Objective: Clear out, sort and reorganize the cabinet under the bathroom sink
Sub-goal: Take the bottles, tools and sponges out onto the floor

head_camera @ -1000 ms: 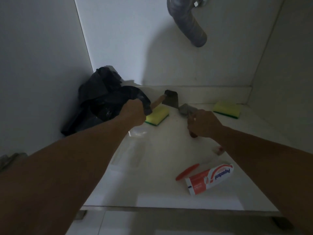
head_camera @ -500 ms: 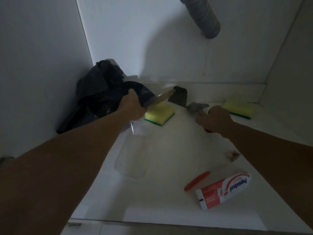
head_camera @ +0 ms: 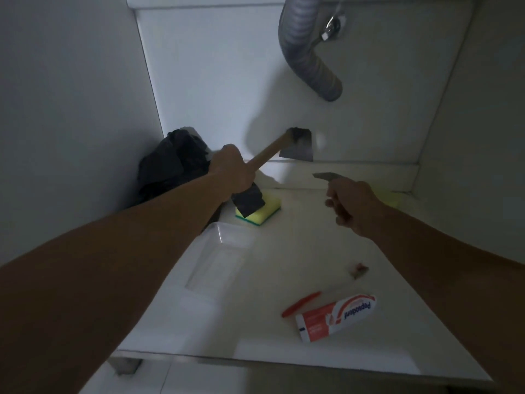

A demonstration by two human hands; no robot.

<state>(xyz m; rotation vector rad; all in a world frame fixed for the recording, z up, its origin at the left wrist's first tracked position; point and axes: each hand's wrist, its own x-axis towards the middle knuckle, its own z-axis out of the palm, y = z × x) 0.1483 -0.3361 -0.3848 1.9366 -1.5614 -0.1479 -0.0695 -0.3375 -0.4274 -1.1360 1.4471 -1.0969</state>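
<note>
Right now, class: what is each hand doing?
Left hand: grips the hatchet handle.
Right hand: grips a scraper.

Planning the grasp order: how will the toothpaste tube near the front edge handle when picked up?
The toothpaste tube lies flat on the cabinet floor, so it is unlikely to roll. It looks soft-walled, so it probably dents under a pinch. Its glossy skin may be slightly slippery.

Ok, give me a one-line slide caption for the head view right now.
Inside the sink cabinet: left hand lifts a wooden-handled scraper, right hand holds a metal blade tool.
</note>
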